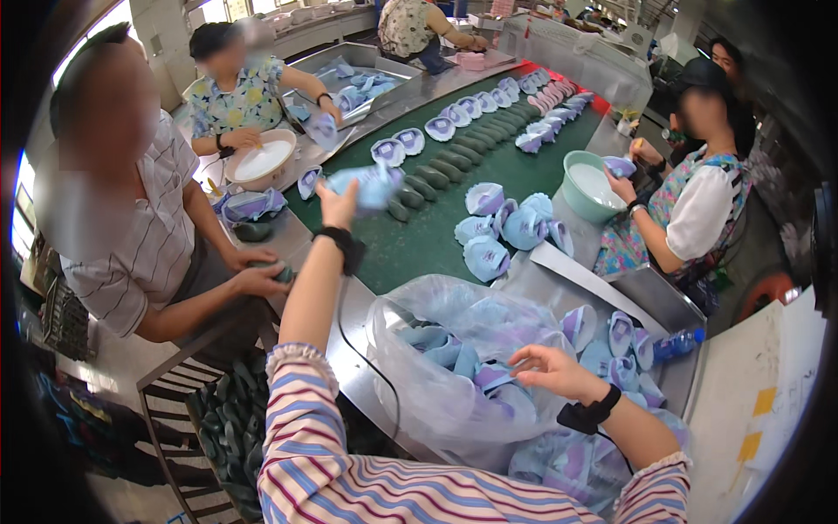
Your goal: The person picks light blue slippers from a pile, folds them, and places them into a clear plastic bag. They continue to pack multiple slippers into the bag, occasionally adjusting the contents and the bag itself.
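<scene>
My left hand [339,206] is stretched out over the near left edge of the green conveyor belt [349,253]. Its fingers grip a light-blue shoe upper [371,188], which is smeared by motion. My right hand [559,371] hangs above an open clear plastic bag [410,384], fingers apart and holding nothing. Inside the bag lie several blue and purple shoe uppers [493,375]. A small heap of the same uppers [524,223] sits on the belt's near right side. Dark green shoe lasts [445,168] run in a row along the belt, with uppers lined up beside them.
At left a person [131,201] holds a dark last. Another person [236,96] works beside a bowl of white liquid [262,160]; a third [681,183] is by a green basin [594,188]. A slatted crate of lasts [231,419] stands lower left. A blue bottle [679,343] lies right.
</scene>
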Demonstrator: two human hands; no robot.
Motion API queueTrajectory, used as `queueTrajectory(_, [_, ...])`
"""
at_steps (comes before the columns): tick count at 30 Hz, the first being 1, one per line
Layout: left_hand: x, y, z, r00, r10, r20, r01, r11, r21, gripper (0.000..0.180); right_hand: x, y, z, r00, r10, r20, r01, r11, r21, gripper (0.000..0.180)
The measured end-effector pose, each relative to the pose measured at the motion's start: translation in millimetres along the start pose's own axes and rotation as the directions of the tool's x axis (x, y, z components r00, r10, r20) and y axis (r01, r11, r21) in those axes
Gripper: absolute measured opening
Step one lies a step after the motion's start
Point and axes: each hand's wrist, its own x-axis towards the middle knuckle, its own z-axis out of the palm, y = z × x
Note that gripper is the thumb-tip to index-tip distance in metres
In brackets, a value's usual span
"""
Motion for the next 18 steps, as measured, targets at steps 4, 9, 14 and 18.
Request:
queueTrajectory(4, [18.0,33.8,9.5,0.992,0.088,0.092,-0.117,0.913,0.39,0.081,1.4,-2.3,6.9,0.99,-0.056,0.131,0.089,0.962,-0.259,0.035])
queueTrajectory(9, [-171.7,91.3,29.9,0.087,0.092,0.992,-0.235,0.969,-0.07,0.02,29.0,29.8,20.1,0.982,-0.003,0.189,0.123,0.768,-0.628,0.03])
queueTrajectory(14, [-363.8,29.8,-44.8,-0.124,-0.117,0.985,-0.71,0.704,-0.006,0.054,28.8,84.3,35.9,0.967,-0.056,0.247,0.249,0.394,-0.885,0.043])
queueTrajectory(18, [-406.4,53.5,-79.1,0.083,-0.2,0.976,-0.863,0.476,0.17,0.086,-6.7,115.9,40.0,0.953,-0.084,0.29,0.29,-0.017,-0.957,0.057])
